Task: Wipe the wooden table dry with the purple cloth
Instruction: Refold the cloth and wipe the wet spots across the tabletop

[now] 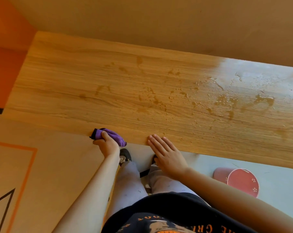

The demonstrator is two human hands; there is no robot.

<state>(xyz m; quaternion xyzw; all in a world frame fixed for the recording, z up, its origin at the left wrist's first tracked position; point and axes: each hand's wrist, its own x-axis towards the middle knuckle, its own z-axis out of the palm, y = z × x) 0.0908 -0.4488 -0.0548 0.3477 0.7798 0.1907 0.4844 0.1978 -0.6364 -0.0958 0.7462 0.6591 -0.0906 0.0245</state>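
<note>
Nearest the camera are the person's pale trouser legs (pixel 130 180) and dark shoes (pixel 125 155), standing right up against the near edge of the counter (pixel 75 78).

A red cup (pixel 240 180) lies on its side on the grey floor (pixel 277 182) to the right, below the counter edge. It may be where the spill came from, though nothing shows that for certain.

The left hand (pixel 107 145) sits at the near edge with its fingers curled round the bunched purple cloth (pixel 116 137). The cloth is squeezed into a wad and rests on the counter just at the rim. It is likely gathered this way to give a firm pad to push with.

Just beside it, the right hand (pixel 167 157) is spread flat. Its straight fingertips lie on the counter edge and its palm hangs off it, probably to steady the body while reaching.

Further out, the wood near the cloth and to the left looks dry. Streaks and beads of water (pixel 226 101) are scattered across the middle and thicken towards the right end, where glare shows a wet sheen.

The cloth is well apart from most of that water, so nearly all of the drying seems still to be done. Beyond the far edge there is only a plain wall (pixel 142 22).
</note>
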